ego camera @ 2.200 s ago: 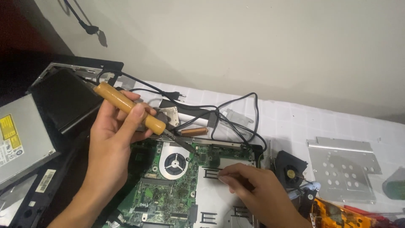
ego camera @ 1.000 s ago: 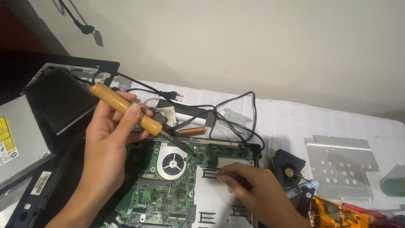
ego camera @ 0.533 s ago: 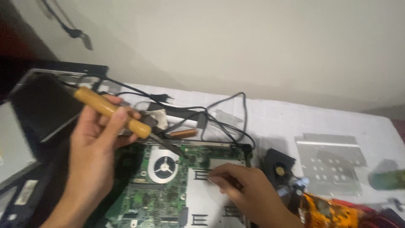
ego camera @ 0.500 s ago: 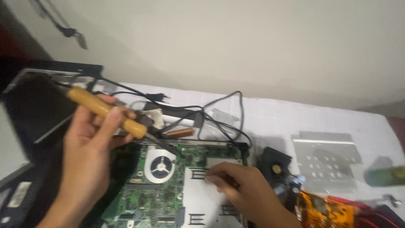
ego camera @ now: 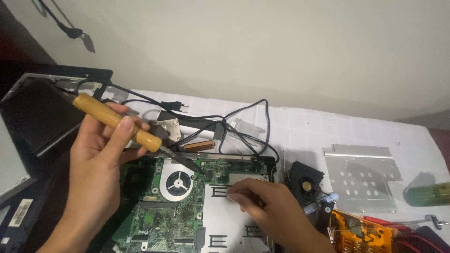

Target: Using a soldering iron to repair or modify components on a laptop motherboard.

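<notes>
My left hand grips a soldering iron by its wooden handle, its dark metal tip slanting down to the top edge of a green laptop motherboard. A round cooling fan is set into the board just below the tip. My right hand rests on a white plate over the board, fingertips pinched on something small and dark that I cannot make out.
Black power cables loop behind the board on the white cloth. A loose black fan lies right of the board, then a perforated metal bracket, an orange flex sheet and a green-handled tool. A dark laptop lid stands at left.
The view has shifted slightly. My left hand has kept the soldering iron slanted over the board's top edge, and my right hand has stayed pinched on the white plate.
</notes>
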